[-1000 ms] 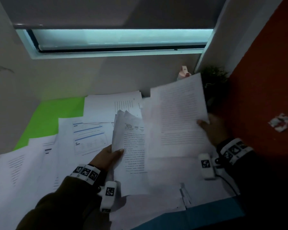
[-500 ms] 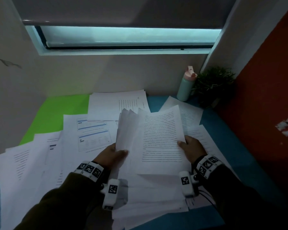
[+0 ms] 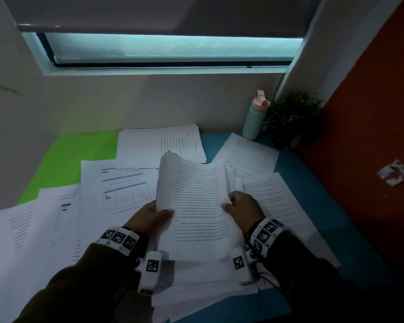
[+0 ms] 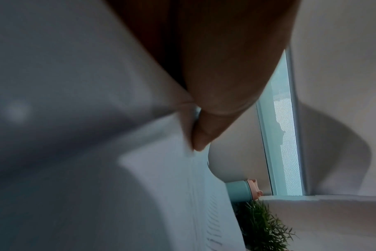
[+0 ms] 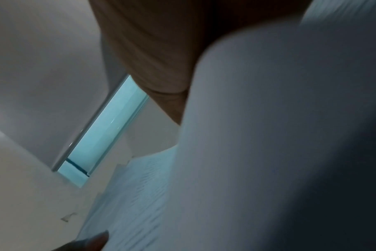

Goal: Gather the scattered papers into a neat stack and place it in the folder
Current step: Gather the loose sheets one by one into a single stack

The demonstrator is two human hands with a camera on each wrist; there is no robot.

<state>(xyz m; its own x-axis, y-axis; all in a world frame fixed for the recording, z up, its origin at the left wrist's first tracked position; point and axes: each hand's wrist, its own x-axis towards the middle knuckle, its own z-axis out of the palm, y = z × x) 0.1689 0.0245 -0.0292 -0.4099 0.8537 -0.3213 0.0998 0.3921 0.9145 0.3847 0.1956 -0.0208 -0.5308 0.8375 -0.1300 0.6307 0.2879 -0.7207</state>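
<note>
I've got the bundle of papers pinched on its left edge in my left hand, and my right hand curled round its right edge, held above the table's middle. Edges look fanned – a loose grip and sheets probably slide out onto the scattered papers below. The green folder sits at the far-left corner, half buried.
</note>
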